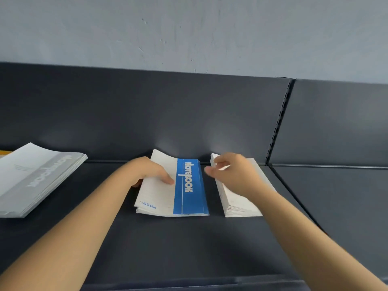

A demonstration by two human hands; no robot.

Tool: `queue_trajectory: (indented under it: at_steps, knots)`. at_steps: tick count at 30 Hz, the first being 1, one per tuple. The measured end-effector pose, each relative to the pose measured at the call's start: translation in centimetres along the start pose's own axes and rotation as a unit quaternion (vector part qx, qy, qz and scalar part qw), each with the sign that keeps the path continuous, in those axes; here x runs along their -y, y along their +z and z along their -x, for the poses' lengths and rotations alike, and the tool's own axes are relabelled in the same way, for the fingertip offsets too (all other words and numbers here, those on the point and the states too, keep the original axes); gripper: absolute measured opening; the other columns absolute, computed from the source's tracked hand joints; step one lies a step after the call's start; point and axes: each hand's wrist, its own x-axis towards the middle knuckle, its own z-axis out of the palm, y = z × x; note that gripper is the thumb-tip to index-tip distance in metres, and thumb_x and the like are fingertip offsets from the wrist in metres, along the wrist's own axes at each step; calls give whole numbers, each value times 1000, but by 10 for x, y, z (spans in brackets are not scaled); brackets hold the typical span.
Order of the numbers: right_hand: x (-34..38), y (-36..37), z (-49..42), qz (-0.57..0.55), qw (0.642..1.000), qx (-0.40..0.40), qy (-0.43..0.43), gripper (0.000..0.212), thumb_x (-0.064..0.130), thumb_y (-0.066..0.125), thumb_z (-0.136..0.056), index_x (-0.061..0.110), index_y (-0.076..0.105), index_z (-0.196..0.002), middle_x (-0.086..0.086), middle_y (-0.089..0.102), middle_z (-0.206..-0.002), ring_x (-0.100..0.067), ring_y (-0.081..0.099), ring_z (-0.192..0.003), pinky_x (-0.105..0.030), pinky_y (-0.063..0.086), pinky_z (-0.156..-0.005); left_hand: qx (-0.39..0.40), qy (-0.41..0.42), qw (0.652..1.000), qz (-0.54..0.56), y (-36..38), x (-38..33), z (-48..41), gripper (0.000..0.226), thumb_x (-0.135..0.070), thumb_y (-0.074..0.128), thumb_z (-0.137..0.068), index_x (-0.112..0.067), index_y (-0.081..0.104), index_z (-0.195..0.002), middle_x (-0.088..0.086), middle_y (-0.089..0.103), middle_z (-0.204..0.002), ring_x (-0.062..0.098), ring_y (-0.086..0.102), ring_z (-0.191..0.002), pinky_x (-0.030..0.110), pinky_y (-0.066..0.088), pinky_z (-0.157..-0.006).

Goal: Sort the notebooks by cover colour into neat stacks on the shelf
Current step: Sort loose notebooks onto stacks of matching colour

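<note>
A stack of blue-and-white notebooks lies in the middle of the dark shelf. My left hand rests on its left side, thumb on the top cover, fingers around the left edge. To the right is a second stack showing white covers. My right hand hovers over its far end with fingers apart, holding nothing. A stack of grey notebooks lies at the far left, turned at an angle.
The shelf's dark back panel rises just behind the stacks. A slotted upright divides this bay from the one on the right. Something yellow peeks out behind the grey stack.
</note>
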Motion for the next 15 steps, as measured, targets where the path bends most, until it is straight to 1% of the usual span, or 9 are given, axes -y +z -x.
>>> queue_trajectory:
  at_steps: [2, 3, 4, 5, 6, 8, 11, 13, 15]
  knots:
    - [19, 22, 0, 12, 997, 74, 14, 28, 35, 64, -88, 11, 54, -79, -3, 56, -77, -16, 54, -71, -27, 42, -63, 21, 38, 998, 41, -2, 6, -2, 44, -25, 88, -67, -12, 68, -104, 6, 73, -101, 23, 69, -92, 34, 52, -82]
    - [24, 31, -3, 18, 995, 93, 30, 29, 36, 62, -88, 15, 48, -76, 1, 52, -75, -14, 51, -70, -24, 39, -57, 34, 68, 994, 76, -3, 8, -1, 36, -19, 84, -72, -13, 70, -104, 6, 74, -100, 21, 71, -88, 33, 54, -78]
    - [28, 38, -6, 13, 993, 107, 51, 27, 39, 62, -88, 16, 48, -83, 3, 52, -83, -14, 52, -78, -22, 38, -56, 45, 98, 987, 119, -5, 10, 1, 29, -13, 80, -77, -13, 71, -105, 6, 75, -99, 20, 72, -84, 32, 55, -74]
    - [31, 44, -9, -8, 991, 109, 72, 34, 43, 63, -87, 14, 48, -99, 2, 55, -97, -16, 54, -90, -22, 40, -61, 51, 124, 977, 165, -9, 12, 5, 27, -8, 77, -80, -13, 70, -106, 6, 75, -99, 18, 73, -82, 32, 56, -69]
    - [32, 50, -13, -45, 990, 96, 88, 52, 47, 65, -84, 11, 45, -115, 1, 54, -112, -18, 54, -102, -24, 42, -70, 54, 150, 965, 210, -13, 14, 7, 30, -5, 76, -81, -13, 68, -109, 5, 75, -99, 18, 73, -82, 32, 56, -68]
    - [33, 59, -21, -167, 980, 56, 88, 73, 49, 74, -75, 13, 38, -127, 4, 53, -126, -17, 56, -110, -29, 47, -84, 45, 204, 934, 290, -22, 19, 11, 46, -7, 80, -72, -15, 65, -115, 3, 75, -103, 21, 72, -92, 39, 57, -77]
    - [40, 65, -25, -328, 944, 24, 17, 60, 34, 80, -75, 19, 45, -121, 8, 64, -118, -12, 65, -100, -36, 54, -88, -13, 277, 900, 336, -31, 24, 15, 64, -18, 86, -54, -22, 63, -114, -3, 74, -106, 17, 70, -100, 38, 55, -84]
    - [47, 69, -22, -354, 934, -5, -43, 53, 27, 80, -75, 21, 49, -118, 11, 68, -111, -9, 67, -96, -33, 56, -85, -39, 307, 880, 359, -27, 27, 18, 67, -14, 93, -50, -19, 65, -110, -2, 75, -103, 16, 71, -97, 32, 55, -80]
    - [52, 75, -20, -351, 932, -43, -79, 48, 25, 81, -74, 22, 53, -113, 12, 70, -106, -9, 68, -94, -30, 56, -80, -58, 330, 864, 377, -20, 31, 17, 58, -15, 90, -52, -15, 68, -106, 1, 76, -101, 18, 72, -95, 31, 56, -78]
